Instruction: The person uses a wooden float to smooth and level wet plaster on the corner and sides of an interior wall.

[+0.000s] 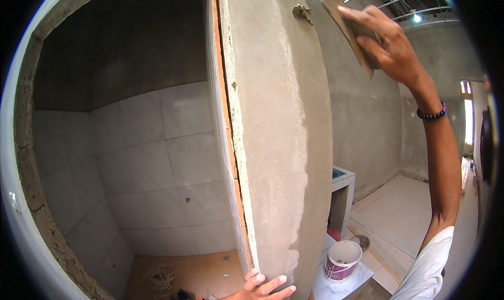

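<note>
A grey plastered column (273, 142) rises through the middle of the view, its left edge lined with a pale rough strip and orange material. Raised at the upper right, my right hand (386, 45) grips a flat wooden float (336, 11), close to the column's top and a rough dark knob (303, 13) there. My left hand (262, 288) lies against the lower left corner of the column at the bottom edge, fingers apart; the rest of it is out of frame.
Left is a tiled recess (136, 168) with coiled cable (160, 276) on its floor. Right of the column are a tiled counter (344, 179), a white-and-purple bucket (338, 268) on a sheet, a small round container (361, 242) and a room with grey walls, a doorway and ceiling lights.
</note>
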Available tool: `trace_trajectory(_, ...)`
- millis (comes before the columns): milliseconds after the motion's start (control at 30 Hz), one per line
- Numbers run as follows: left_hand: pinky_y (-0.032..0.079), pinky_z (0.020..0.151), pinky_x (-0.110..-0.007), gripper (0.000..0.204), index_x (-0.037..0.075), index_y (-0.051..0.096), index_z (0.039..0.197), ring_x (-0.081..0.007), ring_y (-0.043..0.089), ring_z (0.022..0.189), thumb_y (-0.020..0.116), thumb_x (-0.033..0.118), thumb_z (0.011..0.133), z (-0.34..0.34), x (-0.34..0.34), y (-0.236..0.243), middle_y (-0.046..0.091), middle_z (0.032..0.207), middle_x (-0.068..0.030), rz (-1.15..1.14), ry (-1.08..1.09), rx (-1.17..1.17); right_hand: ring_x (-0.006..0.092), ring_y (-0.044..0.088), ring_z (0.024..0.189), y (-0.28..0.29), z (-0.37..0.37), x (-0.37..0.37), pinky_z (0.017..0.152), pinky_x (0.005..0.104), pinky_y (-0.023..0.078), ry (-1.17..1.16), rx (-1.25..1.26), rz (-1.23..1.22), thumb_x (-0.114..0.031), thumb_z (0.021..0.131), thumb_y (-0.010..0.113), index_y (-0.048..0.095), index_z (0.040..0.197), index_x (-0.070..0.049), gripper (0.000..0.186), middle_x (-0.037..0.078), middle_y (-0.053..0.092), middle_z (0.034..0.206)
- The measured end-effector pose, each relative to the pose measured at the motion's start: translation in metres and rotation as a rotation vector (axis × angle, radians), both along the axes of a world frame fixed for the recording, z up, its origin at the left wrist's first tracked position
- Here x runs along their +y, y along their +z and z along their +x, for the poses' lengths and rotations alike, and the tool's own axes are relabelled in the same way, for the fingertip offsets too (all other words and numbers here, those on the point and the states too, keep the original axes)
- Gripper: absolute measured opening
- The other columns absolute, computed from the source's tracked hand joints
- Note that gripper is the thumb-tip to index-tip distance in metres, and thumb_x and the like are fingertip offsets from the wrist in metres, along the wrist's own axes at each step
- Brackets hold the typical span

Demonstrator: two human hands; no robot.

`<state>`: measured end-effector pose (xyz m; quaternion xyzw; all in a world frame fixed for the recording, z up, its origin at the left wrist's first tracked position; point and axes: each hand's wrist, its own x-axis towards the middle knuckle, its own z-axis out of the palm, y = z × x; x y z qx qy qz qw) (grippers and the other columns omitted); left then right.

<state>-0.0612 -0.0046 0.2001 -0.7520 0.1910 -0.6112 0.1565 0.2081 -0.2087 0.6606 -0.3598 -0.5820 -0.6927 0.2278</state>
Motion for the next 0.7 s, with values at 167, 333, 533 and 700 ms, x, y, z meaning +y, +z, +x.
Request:
trace_trajectory(167,0.025,0.110,-0.057,0.038,0.023,0.075,0.117,-0.0365,0.030,0.135,0.049,0.040,0.095,-0.010,-0.001,0.000,0.057,0.136,-0.0099,0.004,0.031,0.038,0.0300,0.063,0.091,0.026,-0.072,-0.001,0.085,0.0378,0.055,-0.013,-0.130,-0.022,-0.008,0.095,0.056,0.063,0.125,-0.003,0.031,0.019,0.065,0.105)
trace_trajectory(333,0.024,0.110,-0.057,0.037,0.025,0.075,0.117,-0.0354,0.031,0.134,0.050,0.040,0.094,-0.011,0.002,-0.008,0.058,0.136,-0.0093,0.010,0.035,0.043,0.0247,0.059,0.084,0.025,-0.093,0.011,0.081,0.0361,0.053,-0.150,0.047,-0.030,-0.007,0.095,0.061,0.065,0.123,-0.002,0.029,0.015,0.065,0.100)
trace_trajectory(533,0.025,0.109,-0.056,0.035,0.028,0.075,0.117,-0.0348,0.031,0.134,0.053,0.040,0.092,-0.008,0.003,-0.014,0.058,0.137,-0.0071,-0.013,-0.034,0.039,0.0252,0.056,0.083,0.071,-0.076,0.022,0.081,0.0366,0.052,-0.255,-0.151,0.068,-0.004,0.093,0.060,0.069,0.123,-0.005,0.031,0.016,0.068,0.104)
trace_trajectory(700,0.026,0.107,-0.055,0.035,0.028,0.075,0.117,-0.0343,0.033,0.132,0.056,0.039,0.089,-0.004,0.010,-0.020,0.060,0.136,-0.0062,0.007,0.027,0.081,0.0269,0.060,0.097,0.058,-0.047,0.001,0.089,0.0351,0.051,-0.158,0.276,-0.097,0.004,0.080,0.054,0.067,0.125,-0.002,0.047,0.018,0.067,0.120)
